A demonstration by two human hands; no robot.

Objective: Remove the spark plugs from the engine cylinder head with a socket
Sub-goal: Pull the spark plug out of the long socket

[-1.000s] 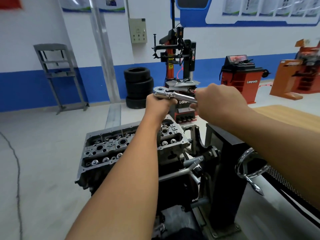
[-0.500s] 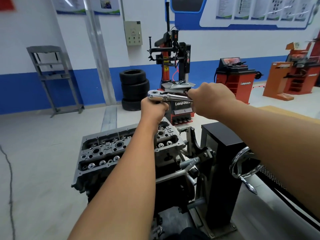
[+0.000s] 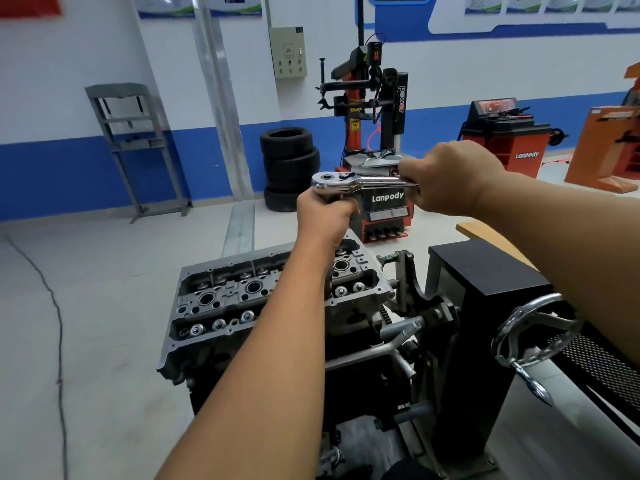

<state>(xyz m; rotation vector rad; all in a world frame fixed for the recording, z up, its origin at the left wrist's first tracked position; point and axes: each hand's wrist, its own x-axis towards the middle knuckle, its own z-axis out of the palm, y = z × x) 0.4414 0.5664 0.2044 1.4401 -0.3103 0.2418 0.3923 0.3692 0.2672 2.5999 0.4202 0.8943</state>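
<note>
Cylinder head (image 3: pixel 277 299) mounted on the engine stand (image 3: pixel 485 306), spark plug wells facing up. Left hand (image 3: pixel 325 216) curls beneath the ratchet wrench (image 3: pixel 353 183) head, gripping what is probably the extension, hidden by the forearm, above the head's right end; right hand (image 3: pixel 450 178) clamps the handle.

A: What's in the background? Stack of tires (image 3: pixel 290 168) at 12 o'clock, against the blue-striped wall.

B: Yep, red tire changer (image 3: pixel 372 140) just beside it, grey metal rack (image 3: pixel 135 143) at 10, orange Lanpody balancer (image 3: pixel 502 140) at 2. Silver handwheel (image 3: pixel 533 334) at 4.
</note>
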